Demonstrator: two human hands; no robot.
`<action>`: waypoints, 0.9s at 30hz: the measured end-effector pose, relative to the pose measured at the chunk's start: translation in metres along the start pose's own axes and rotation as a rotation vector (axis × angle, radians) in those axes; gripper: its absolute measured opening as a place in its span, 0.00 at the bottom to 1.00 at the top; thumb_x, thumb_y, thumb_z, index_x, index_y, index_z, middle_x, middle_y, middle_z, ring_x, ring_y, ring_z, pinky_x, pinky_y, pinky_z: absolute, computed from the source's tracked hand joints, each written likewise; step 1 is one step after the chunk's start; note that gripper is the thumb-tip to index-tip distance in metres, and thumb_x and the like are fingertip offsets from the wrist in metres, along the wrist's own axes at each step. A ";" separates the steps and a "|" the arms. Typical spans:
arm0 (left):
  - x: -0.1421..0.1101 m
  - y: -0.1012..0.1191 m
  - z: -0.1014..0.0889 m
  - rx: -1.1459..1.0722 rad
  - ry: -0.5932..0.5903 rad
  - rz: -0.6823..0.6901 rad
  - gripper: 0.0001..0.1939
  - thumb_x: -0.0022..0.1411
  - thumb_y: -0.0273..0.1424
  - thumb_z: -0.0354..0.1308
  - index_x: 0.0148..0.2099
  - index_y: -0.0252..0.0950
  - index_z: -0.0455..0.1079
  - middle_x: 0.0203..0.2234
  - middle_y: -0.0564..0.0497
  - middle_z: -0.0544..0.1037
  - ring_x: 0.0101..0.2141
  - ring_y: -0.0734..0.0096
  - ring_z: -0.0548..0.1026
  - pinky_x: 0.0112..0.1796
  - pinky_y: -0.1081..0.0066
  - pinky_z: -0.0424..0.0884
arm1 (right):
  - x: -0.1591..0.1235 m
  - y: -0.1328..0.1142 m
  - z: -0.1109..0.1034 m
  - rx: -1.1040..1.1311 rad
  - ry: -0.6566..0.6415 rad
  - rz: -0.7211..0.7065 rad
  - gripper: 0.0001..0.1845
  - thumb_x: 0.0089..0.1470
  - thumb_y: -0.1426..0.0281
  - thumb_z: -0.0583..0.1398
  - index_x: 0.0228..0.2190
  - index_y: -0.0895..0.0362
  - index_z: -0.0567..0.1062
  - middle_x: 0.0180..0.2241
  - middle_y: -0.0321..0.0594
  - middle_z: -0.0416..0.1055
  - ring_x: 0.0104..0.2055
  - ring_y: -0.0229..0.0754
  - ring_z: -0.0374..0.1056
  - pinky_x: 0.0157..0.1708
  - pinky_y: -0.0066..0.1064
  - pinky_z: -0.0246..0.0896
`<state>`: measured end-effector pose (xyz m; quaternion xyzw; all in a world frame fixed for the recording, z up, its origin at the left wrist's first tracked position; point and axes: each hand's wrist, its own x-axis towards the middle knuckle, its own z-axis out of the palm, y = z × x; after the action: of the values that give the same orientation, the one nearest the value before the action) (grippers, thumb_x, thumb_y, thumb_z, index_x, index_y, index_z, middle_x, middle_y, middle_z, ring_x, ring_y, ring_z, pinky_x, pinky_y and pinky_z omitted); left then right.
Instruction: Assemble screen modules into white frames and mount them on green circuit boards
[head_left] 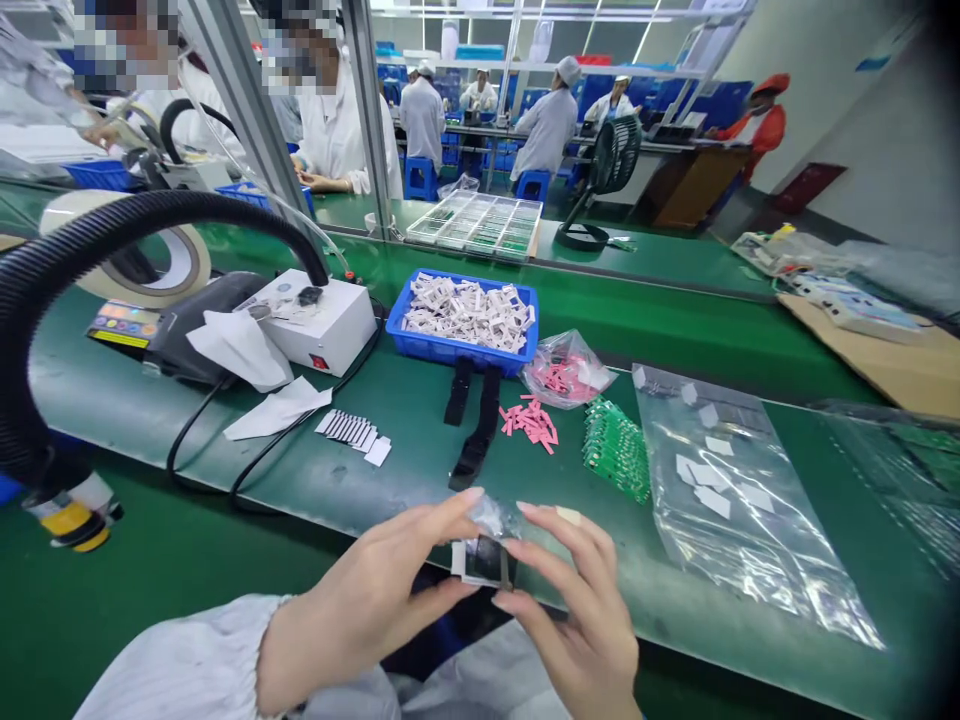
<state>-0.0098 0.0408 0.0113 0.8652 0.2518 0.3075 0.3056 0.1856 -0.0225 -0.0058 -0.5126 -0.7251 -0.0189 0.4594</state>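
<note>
"What does the person's left grip [367, 600] have?"

"It pinches one short end of a small rectangular black-and-white piece [484, 562], whose long axis runs crosswise between the hands, with crumpled clear plastic film [491, 517] above it."

"And the right grip [577, 610]?"

"It's closed on the other end, just past the near edge of the green desk [390, 460]."

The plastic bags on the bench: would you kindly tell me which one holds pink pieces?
The small clear bag just right of the blue crate holds the pink pieces; the large bag to its right holds white pieces instead.
</note>
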 end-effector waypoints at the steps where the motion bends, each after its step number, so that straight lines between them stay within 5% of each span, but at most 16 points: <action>1: -0.002 0.001 0.000 -0.018 0.029 -0.012 0.37 0.61 0.26 0.56 0.66 0.42 0.40 0.45 0.49 0.76 0.46 0.74 0.74 0.48 0.74 0.70 | 0.002 -0.001 0.000 0.007 -0.015 -0.008 0.12 0.54 0.64 0.59 0.39 0.57 0.72 0.47 0.45 0.66 0.50 0.43 0.60 0.47 0.37 0.57; 12: -0.014 0.005 -0.006 0.019 0.188 0.220 0.40 0.60 0.22 0.55 0.67 0.40 0.37 0.47 0.37 0.73 0.47 0.64 0.74 0.41 0.68 0.76 | 0.010 -0.013 0.000 0.045 -0.137 -0.098 0.14 0.56 0.64 0.58 0.42 0.57 0.70 0.48 0.46 0.66 0.51 0.43 0.60 0.47 0.36 0.59; 16: -0.020 0.003 -0.007 -0.015 0.177 0.175 0.43 0.58 0.22 0.57 0.67 0.43 0.36 0.48 0.39 0.73 0.49 0.63 0.73 0.43 0.67 0.75 | 0.009 -0.015 -0.003 0.009 -0.233 -0.060 0.26 0.56 0.59 0.56 0.52 0.60 0.64 0.52 0.49 0.63 0.55 0.44 0.58 0.51 0.36 0.57; 19: -0.025 0.002 -0.007 -0.055 0.143 0.138 0.46 0.56 0.20 0.58 0.67 0.49 0.35 0.50 0.42 0.71 0.50 0.63 0.72 0.44 0.67 0.74 | 0.010 -0.014 -0.007 -0.035 -0.257 -0.070 0.20 0.56 0.63 0.58 0.49 0.57 0.67 0.51 0.46 0.65 0.53 0.44 0.59 0.50 0.36 0.56; 23: -0.028 -0.001 0.000 -0.296 0.255 -0.020 0.40 0.54 0.26 0.63 0.64 0.49 0.49 0.50 0.45 0.72 0.43 0.68 0.75 0.43 0.71 0.74 | 0.014 -0.018 -0.004 0.003 -0.242 -0.041 0.13 0.55 0.62 0.58 0.42 0.54 0.71 0.46 0.43 0.69 0.49 0.43 0.62 0.46 0.35 0.60; 27: -0.032 -0.007 0.014 -0.700 0.405 -0.238 0.19 0.55 0.37 0.62 0.50 0.44 0.70 0.45 0.47 0.76 0.45 0.66 0.75 0.44 0.71 0.73 | 0.019 -0.033 0.017 0.125 -0.215 0.081 0.13 0.55 0.62 0.58 0.40 0.54 0.71 0.45 0.42 0.69 0.49 0.41 0.64 0.47 0.34 0.62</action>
<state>-0.0238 0.0207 -0.0139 0.5961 0.2855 0.5010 0.5587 0.1488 -0.0160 0.0121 -0.5107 -0.7488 0.0998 0.4105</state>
